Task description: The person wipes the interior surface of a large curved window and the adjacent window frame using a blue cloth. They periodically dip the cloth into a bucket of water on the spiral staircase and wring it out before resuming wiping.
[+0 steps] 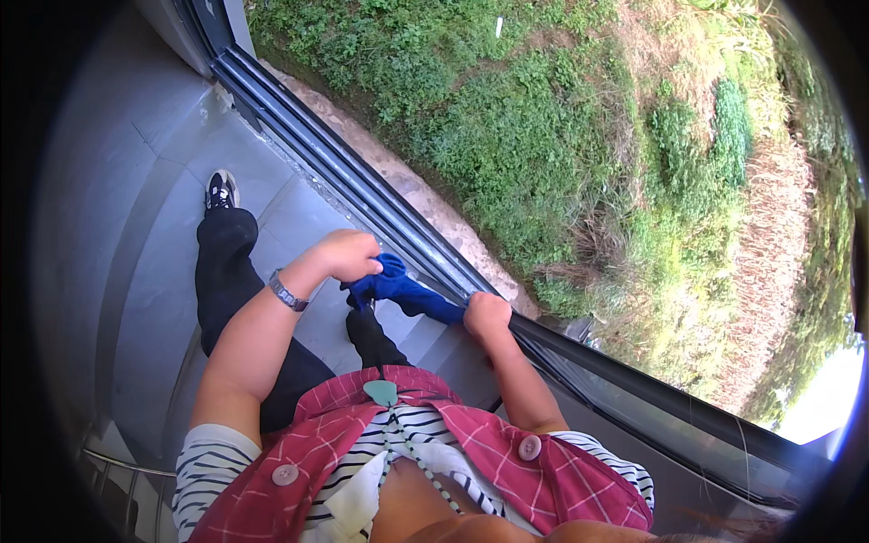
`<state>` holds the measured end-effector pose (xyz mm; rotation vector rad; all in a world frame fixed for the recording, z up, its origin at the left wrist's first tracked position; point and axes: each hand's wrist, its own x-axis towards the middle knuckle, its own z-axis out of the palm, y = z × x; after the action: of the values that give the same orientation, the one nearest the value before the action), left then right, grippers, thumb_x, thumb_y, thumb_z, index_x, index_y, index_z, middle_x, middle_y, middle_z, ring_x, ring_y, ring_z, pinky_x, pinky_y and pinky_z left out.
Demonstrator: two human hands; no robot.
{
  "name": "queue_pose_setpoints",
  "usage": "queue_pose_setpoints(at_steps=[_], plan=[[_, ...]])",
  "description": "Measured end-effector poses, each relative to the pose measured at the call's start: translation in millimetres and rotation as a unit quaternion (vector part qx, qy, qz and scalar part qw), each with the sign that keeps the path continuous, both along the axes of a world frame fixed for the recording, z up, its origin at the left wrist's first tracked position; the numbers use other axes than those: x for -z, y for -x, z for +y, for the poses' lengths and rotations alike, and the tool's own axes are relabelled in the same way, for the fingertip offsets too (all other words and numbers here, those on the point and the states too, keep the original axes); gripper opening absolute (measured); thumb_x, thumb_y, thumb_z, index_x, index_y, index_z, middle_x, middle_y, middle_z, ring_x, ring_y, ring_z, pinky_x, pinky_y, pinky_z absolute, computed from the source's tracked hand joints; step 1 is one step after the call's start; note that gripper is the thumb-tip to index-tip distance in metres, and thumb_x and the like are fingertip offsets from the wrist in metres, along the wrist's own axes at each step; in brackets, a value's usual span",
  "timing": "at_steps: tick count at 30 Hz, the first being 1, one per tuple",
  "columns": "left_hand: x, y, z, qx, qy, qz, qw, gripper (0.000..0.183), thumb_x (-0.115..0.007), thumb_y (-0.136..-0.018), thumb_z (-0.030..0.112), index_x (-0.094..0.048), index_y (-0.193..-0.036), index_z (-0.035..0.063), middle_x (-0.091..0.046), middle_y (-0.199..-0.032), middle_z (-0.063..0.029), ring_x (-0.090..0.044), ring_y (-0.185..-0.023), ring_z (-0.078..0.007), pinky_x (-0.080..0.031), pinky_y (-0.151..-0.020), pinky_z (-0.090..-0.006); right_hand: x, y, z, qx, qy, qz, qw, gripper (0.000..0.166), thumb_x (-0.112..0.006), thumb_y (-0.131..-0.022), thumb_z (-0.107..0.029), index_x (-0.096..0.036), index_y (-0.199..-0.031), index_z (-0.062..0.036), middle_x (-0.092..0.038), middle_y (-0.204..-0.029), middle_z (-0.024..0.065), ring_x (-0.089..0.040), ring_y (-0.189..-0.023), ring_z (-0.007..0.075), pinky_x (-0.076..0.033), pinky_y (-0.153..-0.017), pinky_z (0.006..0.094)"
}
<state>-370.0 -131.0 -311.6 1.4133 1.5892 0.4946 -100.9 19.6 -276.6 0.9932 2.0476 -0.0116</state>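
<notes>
A dark blue cloth is stretched between my two hands beside the window's metal track. My left hand, with a metal-band watch on its wrist, pinches the bunched, folded end. At the other end, my right hand is closed around the cloth, close against the dark window frame. The fingertips of the right hand are hidden. Between the hands the cloth hangs partly twisted above the grey floor.
The sliding-window track runs diagonally past both hands, with a green slope outside and below. Grey tiles lie underfoot, and one sneaker stands on them. A metal railing is at the lower left.
</notes>
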Motion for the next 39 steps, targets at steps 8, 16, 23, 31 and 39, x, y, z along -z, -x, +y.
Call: queue_pose_setpoints(at_steps=[8,16,23,31,39], plan=[[-8.6,45.1,4.6,-0.214,-0.002,-0.211,0.954,0.030,-0.054,-0.092,0.020,-0.054,-0.069,0.0012,-0.045,-0.063,0.0084,-0.038,-0.059,-0.0038,-0.037,-0.052,-0.0243,-100.2,8.9,29.2,0.136,-0.050,0.314,0.938,0.026,-0.053,-0.074,-0.018,-0.072,-0.092,-0.0118,-0.066,-0.079,0.0189,-0.065,-0.078,0.0350,-0.051,-0.074,0.0436],[-22.7,62.9,-1.9,-0.363,-0.202,-0.450,0.791,0.024,-0.049,-0.097,0.019,-0.062,-0.106,0.0022,-0.061,-0.092,0.0034,-0.051,-0.082,-0.0047,-0.040,-0.077,-0.0214,-128.0,13.9,44.3,0.145,-0.154,0.452,0.866,0.027,-0.055,-0.076,-0.015,-0.068,-0.098,-0.0074,-0.066,-0.075,0.0152,-0.063,-0.066,0.0296,-0.050,-0.064,0.0391],[0.2,57.1,-1.1,-0.351,-0.212,-0.602,0.685,0.033,-0.040,-0.099,0.021,-0.056,-0.117,-0.0011,-0.063,-0.111,-0.0077,-0.059,-0.104,-0.0166,-0.043,-0.095,-0.0309,-9.1,-10.2,24.8,0.091,-0.057,0.226,0.968,0.043,-0.055,-0.077,-0.020,-0.057,-0.119,-0.0096,-0.065,-0.090,0.0225,-0.065,-0.080,0.0372,-0.052,-0.073,0.0475],[-8.1,28.2,10.5,-0.422,-0.092,-0.655,0.620,0.038,-0.039,-0.100,0.029,-0.056,-0.117,0.0005,-0.063,-0.114,-0.0120,-0.061,-0.103,-0.0213,-0.047,-0.094,-0.0354,-54.4,120.9,-4.8,-0.051,0.136,0.553,0.821,0.081,-0.079,-0.067,-0.021,-0.040,-0.137,-0.0096,-0.052,-0.118,0.0174,-0.054,-0.107,0.0316,-0.047,-0.087,0.0395],[-12.8,38.8,13.8,-0.474,-0.017,-0.620,0.625,0.048,-0.038,-0.098,0.044,-0.059,-0.115,0.0043,-0.065,-0.111,-0.0081,-0.063,-0.100,-0.0188,-0.048,-0.089,-0.0348,-33.4,171.2,-4.6,-0.057,0.170,0.533,0.827,0.029,-0.069,-0.078,-0.027,-0.064,-0.101,-0.0105,-0.063,-0.072,0.0152,-0.062,-0.068,0.0339,-0.049,-0.062,0.0426]])
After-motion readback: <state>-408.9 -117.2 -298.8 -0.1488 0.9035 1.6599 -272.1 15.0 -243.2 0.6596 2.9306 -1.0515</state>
